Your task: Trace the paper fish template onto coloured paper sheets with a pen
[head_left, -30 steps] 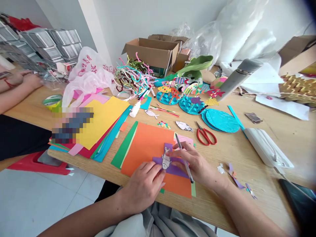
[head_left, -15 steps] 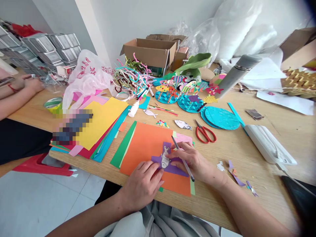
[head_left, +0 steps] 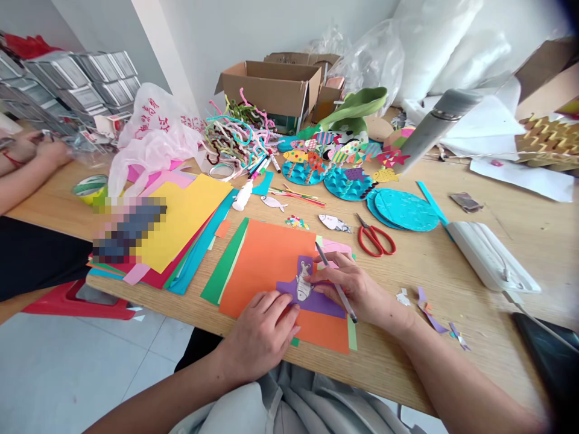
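Note:
A white fish cutout with drawn lines (head_left: 304, 287) lies on a piece of purple paper (head_left: 323, 304), on top of an orange sheet (head_left: 266, 256). My left hand (head_left: 265, 331) rests on the near left part of the purple paper, fingers stretched out and pressing it down close to the fish's head. Between the fingers of my right hand (head_left: 357, 286) is a grey pen (head_left: 338, 286), slanting with its dark end toward me. Fingertips of that hand touch the fish's right side. Beyond them lie red-handled scissors (head_left: 375, 236) and another white fish cutout (head_left: 333, 223).
Coloured paper sheets (head_left: 190, 232) are stacked at left, near a co-worker's arm (head_left: 34, 172). Turquoise discs (head_left: 407, 210), paper fish on stands (head_left: 348, 181), pipe cleaners (head_left: 242, 141) and a grey bottle (head_left: 438, 123) stand behind. A white power strip (head_left: 493, 256) and purple scraps (head_left: 429, 310) are at right.
The view has shifted slightly. My right fingers have moved a little off the fish toward its right edge; the left hand stays on the purple paper.

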`<state>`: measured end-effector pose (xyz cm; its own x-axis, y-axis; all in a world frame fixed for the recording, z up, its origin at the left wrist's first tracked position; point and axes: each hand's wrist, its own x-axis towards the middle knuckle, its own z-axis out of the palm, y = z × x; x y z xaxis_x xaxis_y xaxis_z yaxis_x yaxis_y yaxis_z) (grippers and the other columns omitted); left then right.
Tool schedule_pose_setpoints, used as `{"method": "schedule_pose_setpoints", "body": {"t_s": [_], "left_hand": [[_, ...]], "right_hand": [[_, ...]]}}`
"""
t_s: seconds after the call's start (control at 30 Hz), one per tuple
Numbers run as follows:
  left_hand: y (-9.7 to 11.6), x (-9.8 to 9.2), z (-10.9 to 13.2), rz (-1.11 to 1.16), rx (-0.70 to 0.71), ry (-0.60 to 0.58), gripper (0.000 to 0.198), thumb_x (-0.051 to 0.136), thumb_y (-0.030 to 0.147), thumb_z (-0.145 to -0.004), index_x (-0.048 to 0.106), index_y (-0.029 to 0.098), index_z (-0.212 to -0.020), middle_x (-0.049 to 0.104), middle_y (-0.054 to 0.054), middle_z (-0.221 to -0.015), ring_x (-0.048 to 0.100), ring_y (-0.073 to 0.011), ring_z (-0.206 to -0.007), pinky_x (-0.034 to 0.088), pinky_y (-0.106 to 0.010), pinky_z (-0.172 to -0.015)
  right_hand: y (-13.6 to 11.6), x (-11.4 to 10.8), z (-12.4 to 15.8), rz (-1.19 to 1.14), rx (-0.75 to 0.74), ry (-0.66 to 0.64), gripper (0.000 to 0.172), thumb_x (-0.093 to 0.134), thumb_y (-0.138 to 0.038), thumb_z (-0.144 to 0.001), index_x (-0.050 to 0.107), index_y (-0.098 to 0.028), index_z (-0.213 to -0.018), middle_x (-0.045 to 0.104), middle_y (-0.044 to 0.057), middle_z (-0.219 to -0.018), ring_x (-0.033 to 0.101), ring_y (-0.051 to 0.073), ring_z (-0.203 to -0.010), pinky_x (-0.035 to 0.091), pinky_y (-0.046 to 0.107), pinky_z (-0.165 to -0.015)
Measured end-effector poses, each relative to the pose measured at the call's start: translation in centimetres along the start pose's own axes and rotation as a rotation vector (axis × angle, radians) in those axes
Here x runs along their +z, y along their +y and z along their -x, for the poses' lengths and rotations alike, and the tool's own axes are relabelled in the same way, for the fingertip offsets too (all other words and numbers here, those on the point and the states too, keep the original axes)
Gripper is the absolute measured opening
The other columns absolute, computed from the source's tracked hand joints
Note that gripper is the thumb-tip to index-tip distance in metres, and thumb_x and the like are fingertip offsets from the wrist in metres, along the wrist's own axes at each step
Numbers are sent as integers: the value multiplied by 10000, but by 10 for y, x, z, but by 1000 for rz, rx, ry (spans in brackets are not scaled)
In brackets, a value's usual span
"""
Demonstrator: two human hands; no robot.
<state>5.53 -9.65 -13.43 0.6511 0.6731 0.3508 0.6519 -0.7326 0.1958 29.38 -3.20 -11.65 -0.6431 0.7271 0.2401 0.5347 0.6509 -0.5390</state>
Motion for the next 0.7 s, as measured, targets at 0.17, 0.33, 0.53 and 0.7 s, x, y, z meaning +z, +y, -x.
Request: {"method": "schedule_pose_setpoints", "body": {"t_s": [0.17,0.33,0.53,0.7], "left_hand": [[0,-1,0,-1,-4,-10,272,489,249,-920,614,138,-1134,621,-121,-1105,555,-257,-984,498,-412,-845],[0,-2,0,4,-5,-28,278,489,245,-920,607,134,-1146,616,-117,-1112,549,-258,-983,492,-413,-850],[0,1,1,-7,8,-14,277,493,251,-922,606,131,-1144,613,-114,-1113,543,-256,-984,478,-408,-845],[-1,1,2,-31,14,-29,302,469,265,-936,597,127,-1172,609,-118,-1147,533,-255,-990,453,-400,-847]], "right_hand": [[0,-2,0,-108,49,-6,231,462,-266,-941,660,-239,-1057,589,118,-1111,552,223,-1062,472,377,-881],[-3,-6,1,-160,92,12,237,445,-242,-949,651,-245,-1066,576,97,-1061,558,190,-1002,459,357,-899],[2,-3,2,-134,58,-49,240,441,-246,-951,645,-241,-1078,556,111,-1135,523,210,-1077,444,362,-901],[4,-3,1,-88,33,-38,225,441,-242,-950,646,-232,-1043,578,107,-1068,522,217,-1045,428,389,-900]]}}
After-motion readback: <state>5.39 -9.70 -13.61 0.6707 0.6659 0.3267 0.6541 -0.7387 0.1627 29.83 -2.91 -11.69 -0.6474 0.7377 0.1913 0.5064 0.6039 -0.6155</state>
